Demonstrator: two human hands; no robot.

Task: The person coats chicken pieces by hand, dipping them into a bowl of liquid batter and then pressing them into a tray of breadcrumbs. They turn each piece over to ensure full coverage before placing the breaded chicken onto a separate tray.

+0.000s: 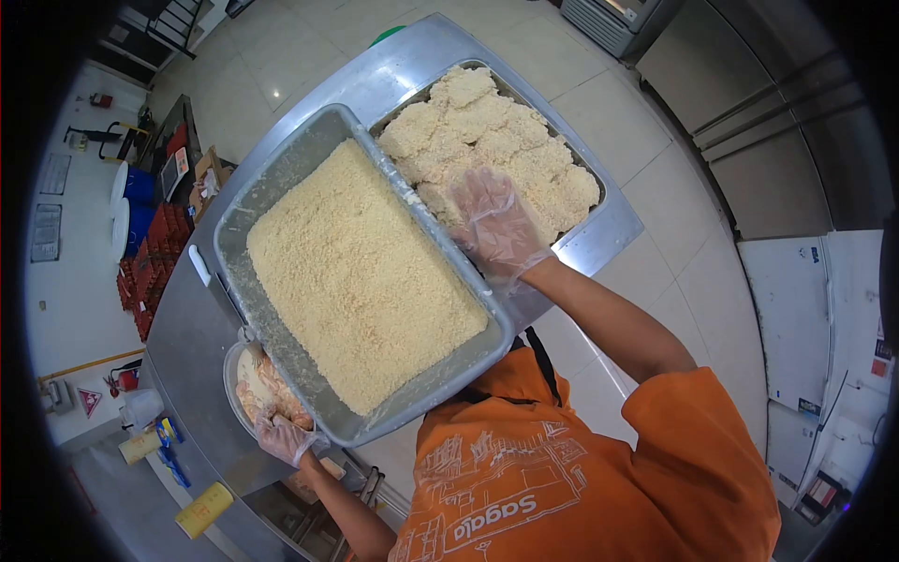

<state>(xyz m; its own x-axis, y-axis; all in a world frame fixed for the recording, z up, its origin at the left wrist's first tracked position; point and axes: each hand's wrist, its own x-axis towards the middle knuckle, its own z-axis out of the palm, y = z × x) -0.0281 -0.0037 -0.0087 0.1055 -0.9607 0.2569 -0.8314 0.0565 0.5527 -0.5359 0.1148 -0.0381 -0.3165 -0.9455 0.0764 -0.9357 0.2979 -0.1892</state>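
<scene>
My right hand [492, 220], in a clear plastic glove, lies flat with its fingers stretched over the crumb-coated pieces [478, 131] heaped in a metal tray [599, 211]. Left of that tray stands a large grey tub [351, 431] holding a bed of pale breadcrumbs [361, 272]. At the lower left, a bowl [230, 379] contains raw pinkish meat [262, 384] in a whitish coating. My left hand [284, 438], also gloved, reaches over the bowl's near side with its fingers bent round some of the meat. Its fingertips are partly hidden.
A white-handled utensil [199, 266] lies beside the tub on the metal table [183, 328]. Yellow rolls [204, 510] are at the lower left. Red crates [154, 267] and blue buckets [139, 215] stand farther left. Steel refrigerators [749, 122] line the right side.
</scene>
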